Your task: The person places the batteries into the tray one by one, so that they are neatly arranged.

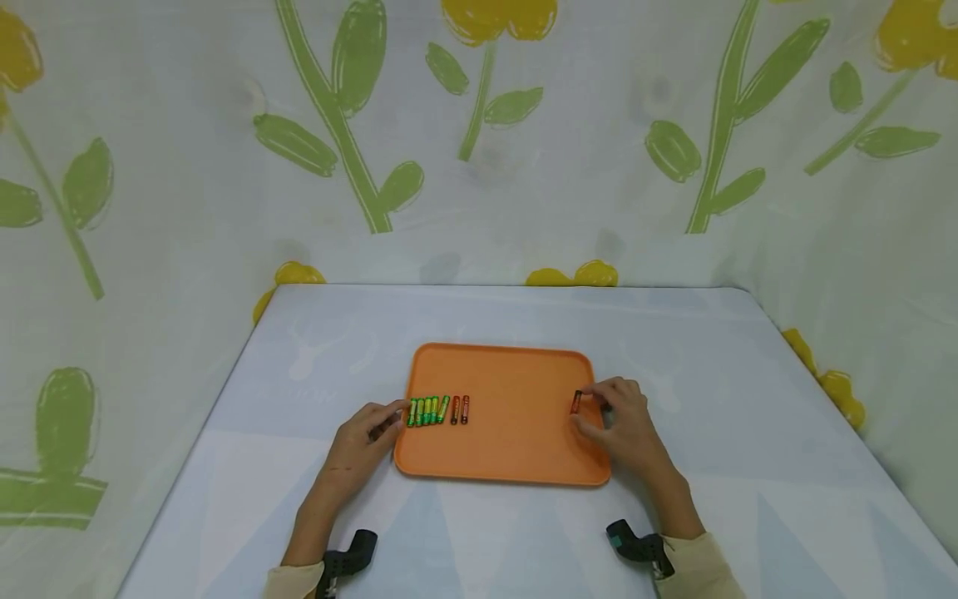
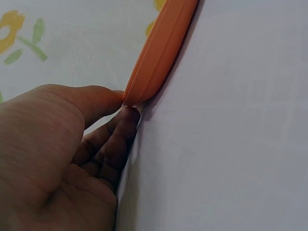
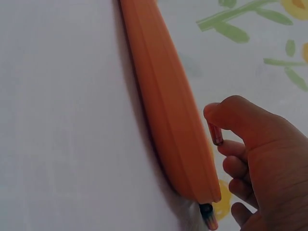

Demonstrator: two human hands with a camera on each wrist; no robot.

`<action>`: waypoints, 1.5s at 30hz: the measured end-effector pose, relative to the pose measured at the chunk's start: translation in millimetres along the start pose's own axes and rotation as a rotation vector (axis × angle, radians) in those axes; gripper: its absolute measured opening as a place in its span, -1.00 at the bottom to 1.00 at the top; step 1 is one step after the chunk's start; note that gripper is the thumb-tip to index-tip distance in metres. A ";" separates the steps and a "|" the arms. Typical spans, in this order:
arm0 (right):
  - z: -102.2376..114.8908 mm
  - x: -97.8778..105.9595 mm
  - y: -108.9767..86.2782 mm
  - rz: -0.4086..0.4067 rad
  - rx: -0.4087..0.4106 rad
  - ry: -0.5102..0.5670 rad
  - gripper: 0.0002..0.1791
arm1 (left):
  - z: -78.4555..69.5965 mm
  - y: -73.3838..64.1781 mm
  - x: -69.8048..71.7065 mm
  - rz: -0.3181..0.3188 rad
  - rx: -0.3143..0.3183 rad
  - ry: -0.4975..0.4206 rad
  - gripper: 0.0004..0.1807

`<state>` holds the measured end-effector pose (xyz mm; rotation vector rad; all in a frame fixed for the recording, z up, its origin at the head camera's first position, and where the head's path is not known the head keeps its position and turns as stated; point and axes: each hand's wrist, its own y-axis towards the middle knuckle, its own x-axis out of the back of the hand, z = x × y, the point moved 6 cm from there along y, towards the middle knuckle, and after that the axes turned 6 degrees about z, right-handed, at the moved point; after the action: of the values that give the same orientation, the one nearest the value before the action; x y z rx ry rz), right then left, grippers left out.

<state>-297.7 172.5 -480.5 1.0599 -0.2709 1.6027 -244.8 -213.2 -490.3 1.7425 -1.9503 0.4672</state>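
Note:
An orange tray (image 1: 516, 453) lies on the table. My left hand (image 1: 361, 445) pinches its left edge; in the left wrist view the thumb (image 2: 103, 101) is on the rim and the fingertips are beneath. Inside the tray's left part stands a row of several green batteries (image 1: 427, 411), the rightmost one tilted. Just right of them are two red-brown batteries (image 1: 455, 410) with dark ends. Over the tray's right side my right hand (image 1: 627, 424) pinches another red-brown battery (image 1: 575, 403) between thumb and index finger, its other fingers loosely bent.
In the right wrist view a small dark-ended cylinder (image 3: 208, 216) shows past the tray's end. The white table (image 1: 509, 541) extends around the tray. Behind it hangs a flower-patterned cloth (image 1: 539, 200). Black wrist cameras (image 1: 638, 545) sit on both wrists.

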 end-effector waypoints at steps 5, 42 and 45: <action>5.4 -7.1 4.9 0.027 0.015 0.033 -0.57 | 0.6 0.8 0.1 0.001 0.006 0.009 -0.61; 43.3 -49.1 27.4 0.112 0.113 0.016 -0.57 | -0.3 -0.7 -0.8 -0.030 -0.032 0.021 -0.62; 44.9 -51.9 28.1 0.130 0.103 0.015 -0.57 | -1.2 -0.8 -0.6 -0.026 -0.031 0.015 -0.62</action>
<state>-302.9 98.6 -483.7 1.1278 -0.2539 1.7559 -243.9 -212.2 -489.7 1.7388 -1.9120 0.4377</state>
